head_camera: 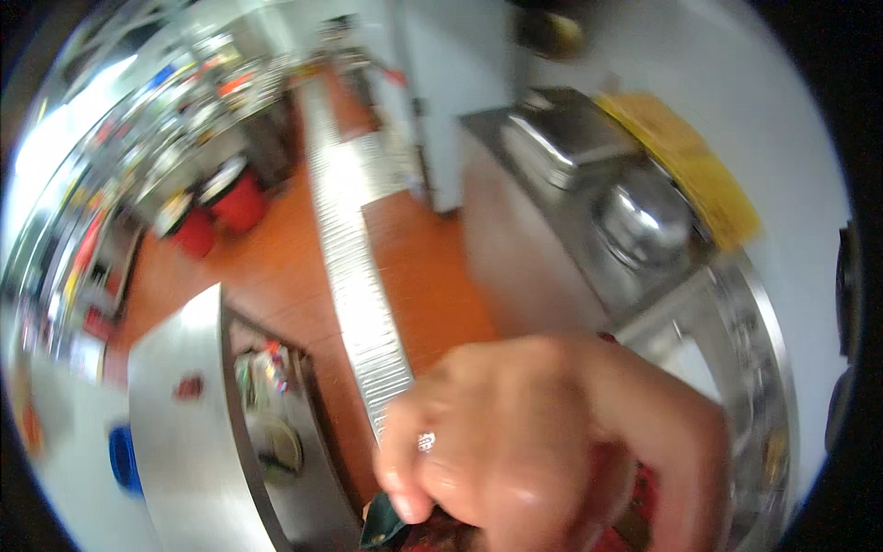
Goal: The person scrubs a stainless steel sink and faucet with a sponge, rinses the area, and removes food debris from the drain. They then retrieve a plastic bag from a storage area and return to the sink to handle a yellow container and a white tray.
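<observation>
My right hand [510, 428] is raised close to the camera at the bottom, its forearm coming in from the right. The fingers are bent, and a small shiny ring [425, 441] is on one of them. Just beneath the fingertips is a dark green piece of cloth or similar material [383, 526]; whether the fingers grip it is hidden. Red patterned fabric [643, 493] shows below the wrist. My left hand is out of view.
At left stands a steel table [186, 441] with a small dark red piece [188, 386] on top and items on its lower shelf [317, 476]. A metal floor grating [359, 276] crosses the reddish floor. At right, a steel counter [538, 207] bears a rectangular container [572, 134] and a rounded metal vessel [645, 217]. Red bins [238, 200] stand farther off.
</observation>
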Available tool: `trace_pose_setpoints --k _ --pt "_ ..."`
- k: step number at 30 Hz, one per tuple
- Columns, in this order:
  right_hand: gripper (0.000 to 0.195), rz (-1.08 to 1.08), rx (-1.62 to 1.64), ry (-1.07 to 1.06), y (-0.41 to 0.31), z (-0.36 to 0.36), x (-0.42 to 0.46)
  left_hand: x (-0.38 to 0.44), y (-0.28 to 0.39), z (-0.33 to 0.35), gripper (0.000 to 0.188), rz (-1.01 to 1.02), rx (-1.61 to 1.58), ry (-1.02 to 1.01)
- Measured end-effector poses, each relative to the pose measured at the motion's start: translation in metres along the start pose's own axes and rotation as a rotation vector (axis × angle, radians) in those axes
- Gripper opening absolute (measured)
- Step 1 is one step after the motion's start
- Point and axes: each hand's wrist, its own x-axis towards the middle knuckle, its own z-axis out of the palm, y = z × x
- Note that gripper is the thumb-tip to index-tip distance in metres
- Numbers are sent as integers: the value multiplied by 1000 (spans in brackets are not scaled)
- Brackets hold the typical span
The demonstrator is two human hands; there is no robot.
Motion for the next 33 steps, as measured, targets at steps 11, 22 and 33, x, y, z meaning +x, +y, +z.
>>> trace_pose_setpoints --k 11,22,33 --pt "34 343 -404 371 -34 -67 -50 114 174 -36 22 311 -117 -169" --pt "26 383 -1366 1293 -184 69 -210 107 267 18 22 487 564 -535" --pt "24 -536 -1699 2539 -501 317 -470 10 245 108 22 612 852 -606"
